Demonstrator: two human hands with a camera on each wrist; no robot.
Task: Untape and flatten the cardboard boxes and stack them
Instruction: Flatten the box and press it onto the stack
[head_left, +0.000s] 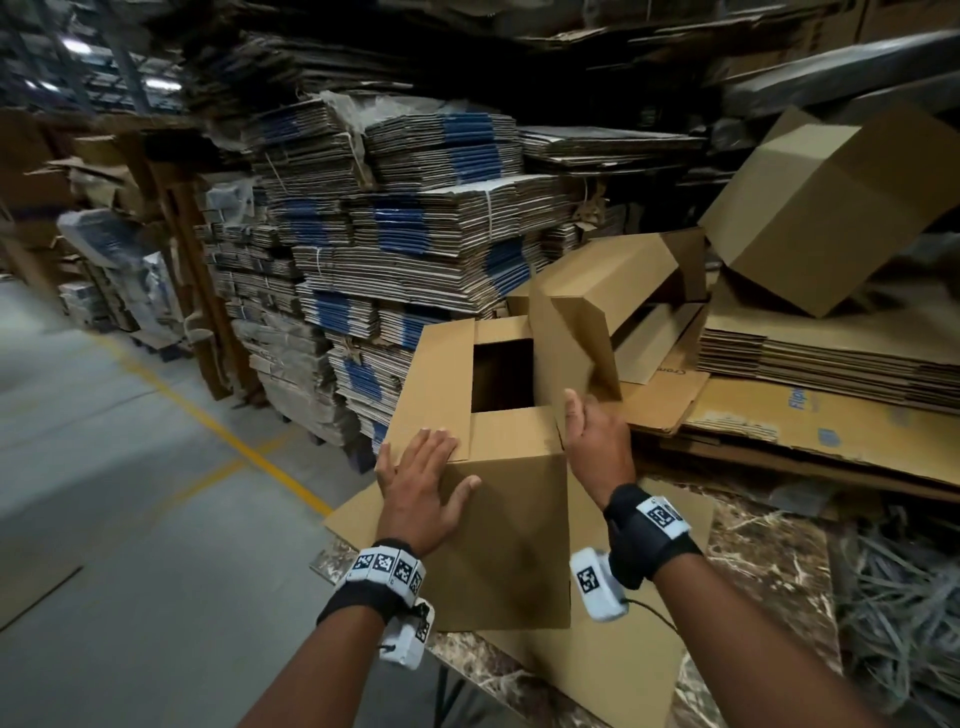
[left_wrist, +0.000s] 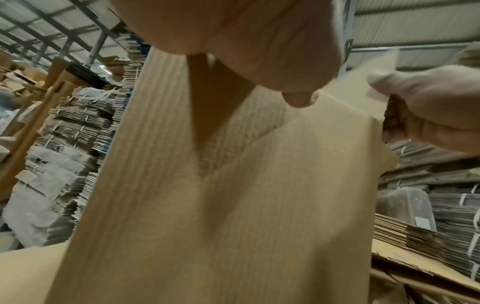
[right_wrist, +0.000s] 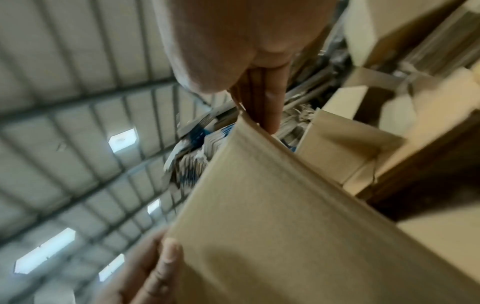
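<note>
While hands (head_left: 597, 441) steady it, the box (head_left: 498, 519) (flaps raised) gapes.

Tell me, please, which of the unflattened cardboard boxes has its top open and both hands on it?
The upright box nearest the person: left hand rests flat on it, right hand grips its raised flap. The two boxes behind lie tilted, untouched.

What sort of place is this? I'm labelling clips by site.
Probably a warehouse for used cardboard: tied bundles of flattened cartons stacked high, a yellow line on the concrete floor, and a girdered roof with skylights.
</note>
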